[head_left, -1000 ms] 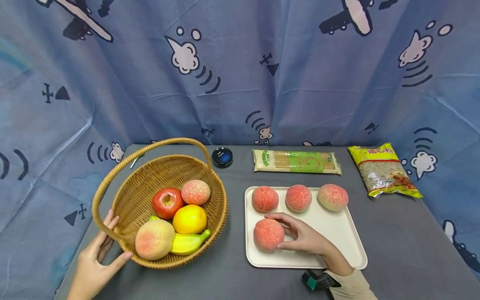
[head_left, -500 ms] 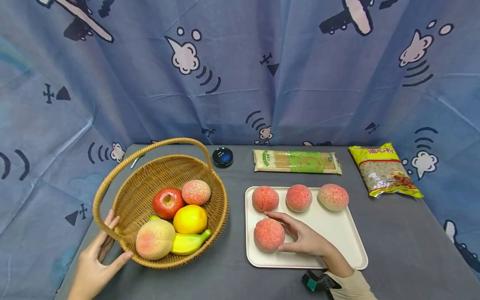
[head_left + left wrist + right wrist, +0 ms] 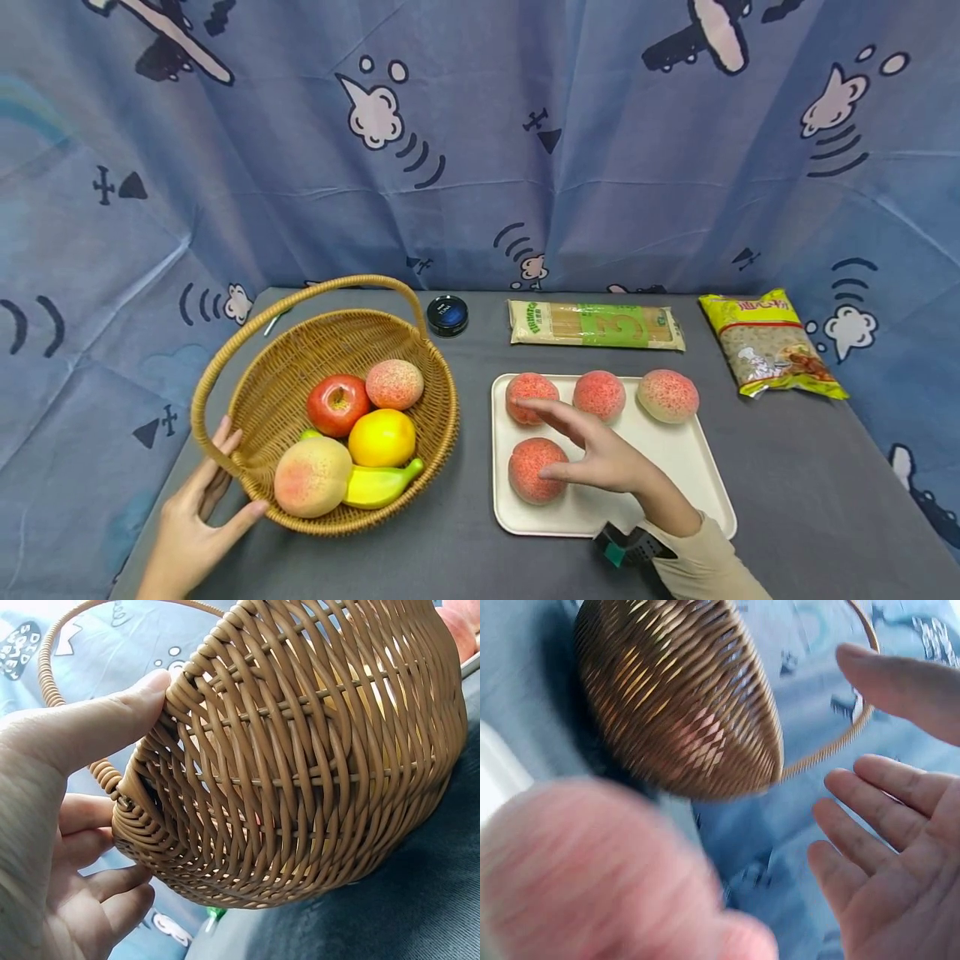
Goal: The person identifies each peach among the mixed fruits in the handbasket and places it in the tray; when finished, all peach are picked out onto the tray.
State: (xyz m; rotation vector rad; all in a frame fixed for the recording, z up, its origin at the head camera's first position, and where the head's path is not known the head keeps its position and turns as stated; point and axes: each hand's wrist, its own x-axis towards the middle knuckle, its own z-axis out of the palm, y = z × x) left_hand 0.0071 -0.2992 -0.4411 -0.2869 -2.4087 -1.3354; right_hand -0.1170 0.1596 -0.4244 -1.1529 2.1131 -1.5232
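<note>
My left hand holds the wicker basket by its left side, thumb at the rim and fingers near the handle's base. Inside the basket lie a red apple, a yellow lemon, a banana, a large pale peach and a smaller speckled peach. Over the white tray, my right hand is spread with nothing in its grasp. Below its fingers rests a pink peach, blurred in the right wrist view. Three more peaches line the tray's back edge, including a paler one at right.
Behind the tray lies a pack of noodles. A yellow snack-like bag is at the far right of the grey table. A dark round tin stands just behind the basket, and a patterned blue curtain hangs at the back.
My right hand has let go of the front peach and lifted slightly away, its fingers spreading. The peach stays in the tray. My left hand keeps its place on the basket.
</note>
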